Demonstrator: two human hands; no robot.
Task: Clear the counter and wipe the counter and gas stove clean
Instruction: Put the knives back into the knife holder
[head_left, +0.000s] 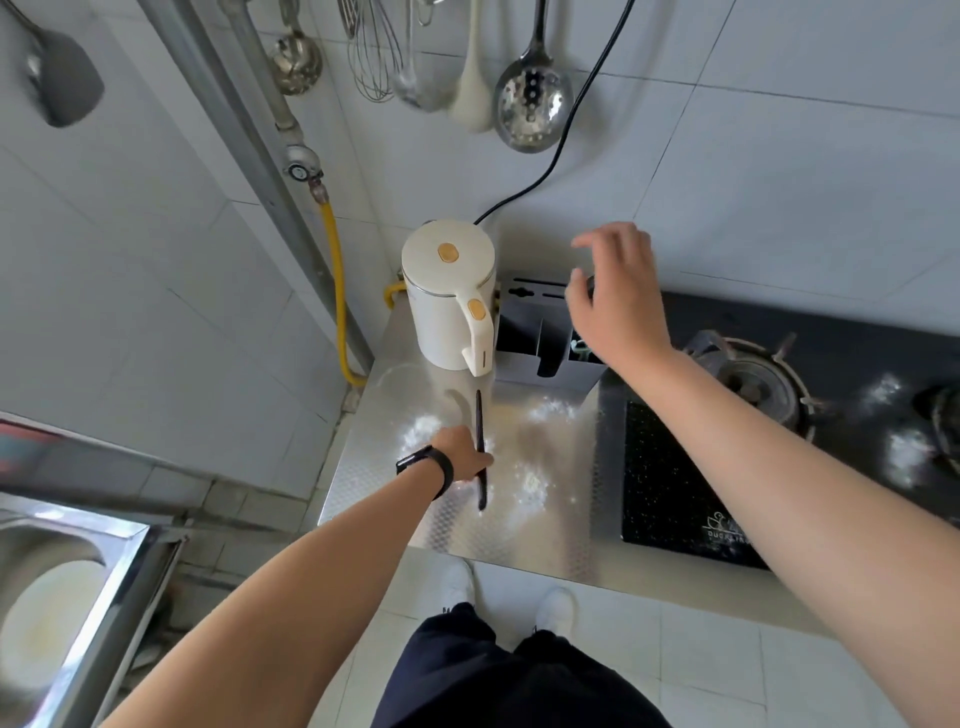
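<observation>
The steel tabletop (447, 525) is seen to stretch from the kettle (447, 296) toward the viewer, and the gas stove (831, 332) is set into it to the right of the kettle, with one burner (753, 384) plainly shown. A black speckled board (670, 467) is laid in front and to the right of the kettle, beside the stove. A dark grey holder (524, 332) is stood just to the right of the kettle, against the wall. White powder (535, 480) is scattered in front of the kettle, and more is seen on the stove.

The hands are held well apart. The right hand (615, 296) is raised above the holder, right of the kettle, with fingers spread and nothing held. The left hand (460, 457) is closed round a thin dark object (479, 415), stood on its edge in front of the kettle amid the powder; what it is cannot be told.

The step in hand is judged to be clearing, with wiping not yet begun. The thin object should be lifted straight up rather than dragged, so that powder is not smeared, and any dust on it should be shaken off over the tabletop. The kettle, holder and board would best be moved off before wiping. The powder should be gathered toward one spot, not swept over the edge onto the floor.
</observation>
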